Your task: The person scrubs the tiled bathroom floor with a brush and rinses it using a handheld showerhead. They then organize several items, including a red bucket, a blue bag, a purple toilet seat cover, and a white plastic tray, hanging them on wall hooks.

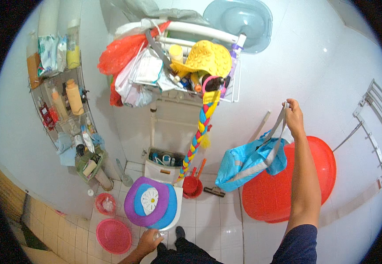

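Observation:
My right hand [293,118] is raised at the right, its fingers closed on the grey strap handles of a light-blue fabric bag [243,161]. The bag hangs at a slant in front of an upturned red plastic tub [267,198] leaning on the wall. Low in the picture, my left hand [147,242] is curled around a small, clear, shiny object [158,235], mostly hidden by the fingers. Just beyond that hand is a toilet with a purple and blue lid [148,204] bearing a white daisy pattern.
An overfilled white wire rack [235,89] stands above the toilet; a colourful braided cord [196,142] hangs from it. Wire shelves [62,76] with bottles line the left wall. Pink basins [114,236], a red dipper [192,186] and a squeegee head [214,191] are on the tiled floor.

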A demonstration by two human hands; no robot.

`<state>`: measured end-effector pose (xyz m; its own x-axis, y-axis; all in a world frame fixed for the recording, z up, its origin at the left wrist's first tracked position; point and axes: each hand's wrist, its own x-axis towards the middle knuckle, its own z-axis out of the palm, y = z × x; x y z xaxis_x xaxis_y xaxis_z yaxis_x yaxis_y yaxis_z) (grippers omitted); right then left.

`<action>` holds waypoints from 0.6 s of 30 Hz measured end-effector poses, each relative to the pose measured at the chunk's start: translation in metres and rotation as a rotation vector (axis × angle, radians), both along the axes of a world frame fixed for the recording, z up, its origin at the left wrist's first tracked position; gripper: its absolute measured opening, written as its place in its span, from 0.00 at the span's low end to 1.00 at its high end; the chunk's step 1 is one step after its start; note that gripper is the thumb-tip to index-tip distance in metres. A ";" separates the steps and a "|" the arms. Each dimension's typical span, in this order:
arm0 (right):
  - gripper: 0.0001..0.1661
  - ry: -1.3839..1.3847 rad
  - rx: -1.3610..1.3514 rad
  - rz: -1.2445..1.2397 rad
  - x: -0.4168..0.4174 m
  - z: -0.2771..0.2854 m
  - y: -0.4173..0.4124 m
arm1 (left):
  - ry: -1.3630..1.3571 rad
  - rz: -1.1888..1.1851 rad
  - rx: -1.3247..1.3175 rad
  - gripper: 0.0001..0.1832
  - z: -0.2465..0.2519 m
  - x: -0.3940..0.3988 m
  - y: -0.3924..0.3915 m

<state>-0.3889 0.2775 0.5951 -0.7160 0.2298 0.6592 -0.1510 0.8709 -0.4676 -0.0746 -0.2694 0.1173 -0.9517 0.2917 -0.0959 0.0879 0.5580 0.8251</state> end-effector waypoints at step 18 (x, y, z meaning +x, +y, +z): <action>0.16 0.264 0.303 0.060 -0.254 0.131 -0.033 | 0.309 0.085 -0.354 0.17 -0.032 0.023 0.035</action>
